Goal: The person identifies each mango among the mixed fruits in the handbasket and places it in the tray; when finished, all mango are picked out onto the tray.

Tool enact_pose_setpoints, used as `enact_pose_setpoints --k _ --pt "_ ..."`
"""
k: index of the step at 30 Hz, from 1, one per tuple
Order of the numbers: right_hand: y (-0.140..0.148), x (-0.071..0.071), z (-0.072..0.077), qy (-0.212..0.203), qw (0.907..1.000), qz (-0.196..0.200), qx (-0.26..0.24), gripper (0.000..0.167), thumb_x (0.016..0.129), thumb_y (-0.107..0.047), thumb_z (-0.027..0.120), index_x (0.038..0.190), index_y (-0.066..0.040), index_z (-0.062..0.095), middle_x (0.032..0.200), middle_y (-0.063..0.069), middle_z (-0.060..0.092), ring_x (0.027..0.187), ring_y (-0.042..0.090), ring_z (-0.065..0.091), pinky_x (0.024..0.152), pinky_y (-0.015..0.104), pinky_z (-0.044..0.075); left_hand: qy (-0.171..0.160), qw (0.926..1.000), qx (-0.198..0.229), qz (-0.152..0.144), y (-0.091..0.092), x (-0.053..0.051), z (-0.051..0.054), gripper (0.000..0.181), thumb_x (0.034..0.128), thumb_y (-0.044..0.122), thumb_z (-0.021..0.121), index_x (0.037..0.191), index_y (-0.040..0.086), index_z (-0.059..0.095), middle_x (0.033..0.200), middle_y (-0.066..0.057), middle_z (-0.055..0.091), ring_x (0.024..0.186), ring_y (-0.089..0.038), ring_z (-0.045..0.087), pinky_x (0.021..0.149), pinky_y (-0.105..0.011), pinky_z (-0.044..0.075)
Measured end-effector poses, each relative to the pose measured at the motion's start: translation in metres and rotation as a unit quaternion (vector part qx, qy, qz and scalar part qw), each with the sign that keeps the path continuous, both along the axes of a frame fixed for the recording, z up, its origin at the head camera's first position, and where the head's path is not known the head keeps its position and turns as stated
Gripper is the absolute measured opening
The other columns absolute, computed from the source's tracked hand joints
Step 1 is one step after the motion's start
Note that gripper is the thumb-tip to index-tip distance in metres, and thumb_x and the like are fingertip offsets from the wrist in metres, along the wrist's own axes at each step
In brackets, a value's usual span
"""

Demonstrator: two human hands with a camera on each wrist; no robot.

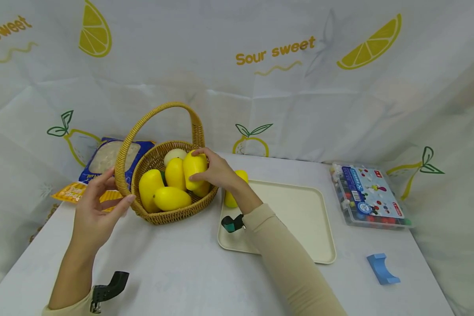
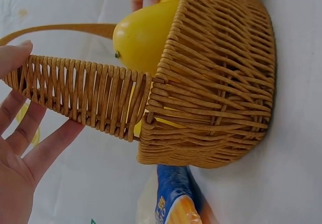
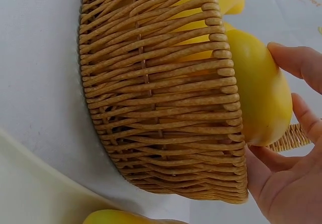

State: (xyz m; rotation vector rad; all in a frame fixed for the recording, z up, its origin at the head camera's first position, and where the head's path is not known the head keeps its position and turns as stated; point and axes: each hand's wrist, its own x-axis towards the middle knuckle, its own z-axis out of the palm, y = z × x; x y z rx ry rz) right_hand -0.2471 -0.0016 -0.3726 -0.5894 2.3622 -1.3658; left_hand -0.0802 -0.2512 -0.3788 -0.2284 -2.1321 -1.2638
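A wicker basket (image 1: 177, 215) with a tall handle holds several yellow mangoes (image 1: 172, 199) and a pale round item (image 1: 175, 155). My left hand (image 1: 96, 210) has its thumb and fingers around the base of the handle (image 2: 85, 95), on the basket's left side. At the basket's right side, my right hand (image 1: 217, 170) grips a mango (image 1: 194, 169) between thumb and fingers; in the right wrist view this mango (image 3: 261, 88) stands above the rim. Another yellow fruit (image 1: 231, 199) lies at the tray's upper left corner, partly hidden by my right forearm.
A beige tray (image 1: 300, 215) lies right of the basket. Behind the basket's left side are a blue package (image 1: 142, 151) and an orange packet (image 1: 69, 192). On the right are a clear box of coloured pieces (image 1: 373, 197) and a blue curved block (image 1: 383, 268).
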Motion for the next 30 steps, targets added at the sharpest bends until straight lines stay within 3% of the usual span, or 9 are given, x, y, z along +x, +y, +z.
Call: enact_pose_setpoints --k 6,9,13,16,24,30 --pt "0.006 0.003 0.006 0.002 0.9998 0.007 -0.020 0.064 0.083 -0.019 0.083 0.139 -0.027 0.051 0.142 0.004 0.054 0.114 0.026 0.058 0.093 0.033 0.057 0.008 0.9999 -0.007 -0.006 -0.001 0.000 -0.001 0.080 0.0747 -0.026 0.071 0.147 0.000 0.048 0.117 0.022 0.060 0.106 0.002 0.059 0.080 0.000 0.051" --pt "0.010 0.003 0.011 0.003 0.9988 0.013 -0.046 0.064 0.084 -0.017 0.083 0.138 -0.025 0.051 0.147 0.001 0.051 0.124 0.028 0.056 0.099 0.038 0.056 0.010 0.9999 -0.007 -0.010 -0.002 -0.001 -0.001 0.080 0.0751 -0.026 0.071 0.147 -0.001 0.048 0.118 0.022 0.060 0.106 0.002 0.059 0.081 0.000 0.051" --pt "0.017 0.003 0.018 -0.020 0.9943 0.032 -0.099 0.063 0.085 -0.012 0.081 0.139 -0.022 0.050 0.154 0.000 0.044 0.135 0.031 0.054 0.105 0.042 0.055 0.010 0.9998 -0.014 -0.008 -0.002 -0.001 -0.001 0.079 0.0758 -0.025 0.071 0.147 0.000 0.048 0.118 0.024 0.059 0.107 0.003 0.059 0.081 -0.001 0.051" --pt "0.023 0.003 0.023 -0.035 0.9910 0.043 -0.122 0.063 0.086 -0.010 0.080 0.140 -0.021 0.050 0.153 0.001 0.044 0.132 0.032 0.057 0.103 0.041 0.057 0.010 0.9998 -0.014 -0.008 -0.002 -0.001 -0.001 0.079 0.0756 -0.025 0.072 0.147 0.000 0.048 0.118 0.024 0.059 0.107 0.003 0.058 0.081 -0.001 0.051" --pt "0.037 0.004 0.028 -0.062 0.9907 0.024 -0.119 0.064 0.083 -0.010 0.080 0.139 -0.026 0.052 0.150 0.009 0.049 0.125 0.035 0.060 0.106 0.046 0.054 0.010 0.9999 -0.006 -0.011 -0.002 -0.002 -0.001 0.079 0.0753 -0.026 0.070 0.147 -0.001 0.048 0.118 0.022 0.060 0.107 0.002 0.059 0.081 0.000 0.051" --pt "0.045 0.004 0.025 -0.076 0.9914 0.009 -0.106 0.070 0.084 -0.012 0.080 0.143 -0.032 0.048 0.158 0.006 0.042 0.128 0.037 0.058 0.112 0.051 0.049 0.008 0.9999 -0.008 -0.010 -0.002 -0.002 -0.001 0.079 0.0758 -0.025 0.071 0.147 -0.001 0.048 0.118 0.022 0.060 0.107 0.003 0.059 0.080 0.000 0.051"
